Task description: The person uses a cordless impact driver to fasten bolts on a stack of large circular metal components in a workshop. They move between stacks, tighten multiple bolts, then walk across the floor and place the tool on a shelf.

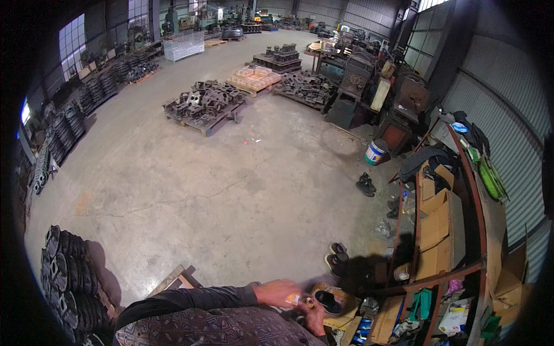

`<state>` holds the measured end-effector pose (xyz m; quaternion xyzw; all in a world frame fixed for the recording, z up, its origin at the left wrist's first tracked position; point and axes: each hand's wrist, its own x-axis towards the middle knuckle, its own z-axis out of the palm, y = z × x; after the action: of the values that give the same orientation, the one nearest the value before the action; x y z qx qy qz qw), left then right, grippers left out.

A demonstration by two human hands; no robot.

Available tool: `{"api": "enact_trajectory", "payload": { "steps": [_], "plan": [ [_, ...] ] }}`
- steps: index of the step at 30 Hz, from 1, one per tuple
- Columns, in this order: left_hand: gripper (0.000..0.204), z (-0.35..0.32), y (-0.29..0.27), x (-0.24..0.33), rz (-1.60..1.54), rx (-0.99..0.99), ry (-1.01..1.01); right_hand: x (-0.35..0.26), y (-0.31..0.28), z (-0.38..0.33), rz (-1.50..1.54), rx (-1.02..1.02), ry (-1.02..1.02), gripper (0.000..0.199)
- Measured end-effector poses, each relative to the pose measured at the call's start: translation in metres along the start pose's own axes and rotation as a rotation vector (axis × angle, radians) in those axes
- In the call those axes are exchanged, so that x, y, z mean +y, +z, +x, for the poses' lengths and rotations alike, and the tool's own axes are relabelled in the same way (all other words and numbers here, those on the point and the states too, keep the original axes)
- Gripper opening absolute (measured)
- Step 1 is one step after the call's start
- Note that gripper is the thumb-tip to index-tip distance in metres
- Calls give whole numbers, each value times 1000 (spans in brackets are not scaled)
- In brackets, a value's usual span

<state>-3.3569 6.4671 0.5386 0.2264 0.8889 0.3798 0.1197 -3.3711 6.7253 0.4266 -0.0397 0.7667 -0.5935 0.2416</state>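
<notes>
My left hand (pixel 278 292) reaches in from the left in a dark sleeve, its fingers closed at a small orange-and-white packet (pixel 293 299). Close beside it, my right hand (pixel 314 318) is closed too, its fingertips around something small that I cannot make out. Just beyond the right hand, a dark rounded object (pixel 328 301) with a pale rim rests on a cardboard box (pixel 348 308). The hands are small in view, and part of the right one is hidden low in the picture.
A rusty-framed shelf (pixel 482 242) with cardboard boxes and bags runs along the right. Dark shoes (pixel 336 262) and a paint bucket (pixel 375 151) stand on the floor. Stacked dark metal parts (pixel 70 277) rise at lower left. Pallets of castings (pixel 205 106) lie farther off.
</notes>
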Motion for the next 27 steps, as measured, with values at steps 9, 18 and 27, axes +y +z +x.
{"api": "enact_trajectory", "payload": {
  "steps": [9, 18, 27],
  "plan": [
    [53, 0, -5, 4, 19, -88, -36, -41, 2, -12, -25, -117, 80, 37],
    [53, -1, -12, 8, 25, -125, -46, -37, 5, -11, 29, -147, 55, 40],
    [54, -3, -1, -5, -97, 26, 100, -32, 3, -5, -82, -231, -9, 38]
  ]
}}
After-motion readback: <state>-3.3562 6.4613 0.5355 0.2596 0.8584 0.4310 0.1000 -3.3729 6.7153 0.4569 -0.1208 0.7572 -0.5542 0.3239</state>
